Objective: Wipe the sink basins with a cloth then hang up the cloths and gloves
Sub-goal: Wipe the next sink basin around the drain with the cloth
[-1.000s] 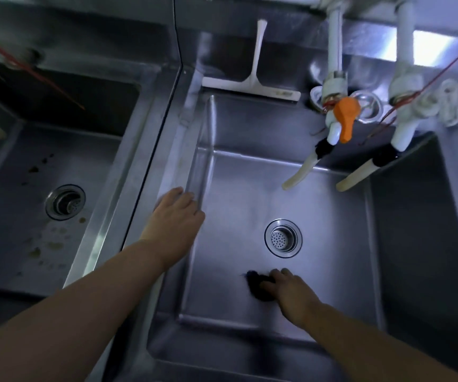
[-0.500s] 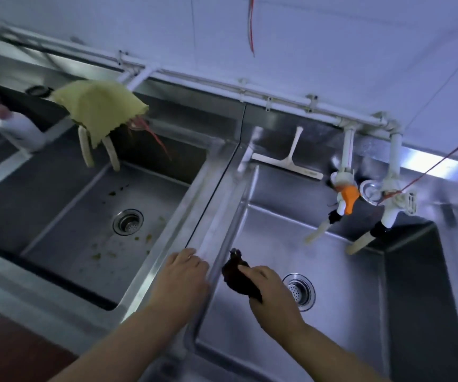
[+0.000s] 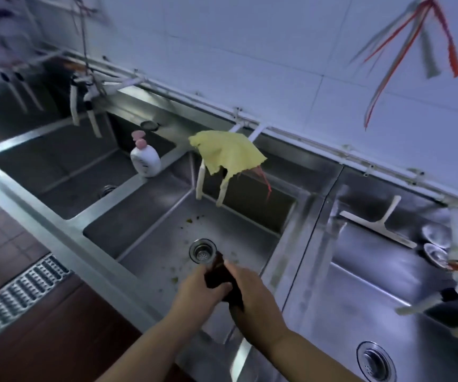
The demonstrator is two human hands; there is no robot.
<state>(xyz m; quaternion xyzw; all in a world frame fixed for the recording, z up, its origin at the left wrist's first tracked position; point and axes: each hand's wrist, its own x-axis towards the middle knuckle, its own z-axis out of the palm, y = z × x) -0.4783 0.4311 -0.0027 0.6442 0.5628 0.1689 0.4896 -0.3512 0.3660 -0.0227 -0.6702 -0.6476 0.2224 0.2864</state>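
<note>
Room: we are looking down at a row of steel sink basins (image 3: 150,216) under a white tiled wall (image 3: 249,51).
Middle basin: brownish specks are dotting its floor around the drain (image 3: 202,250).
Dark cloth (image 3: 218,274): bunched, sitting above that basin.
Hands: we are gripping it with both the left hand (image 3: 194,292) and right hand (image 3: 252,301).
Yellow cloth (image 3: 226,153): hanging over the taps.

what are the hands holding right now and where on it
Both hands grip one dark cloth: the left hand its near-left part, the right hand its right side, above the dirty basin.
</note>
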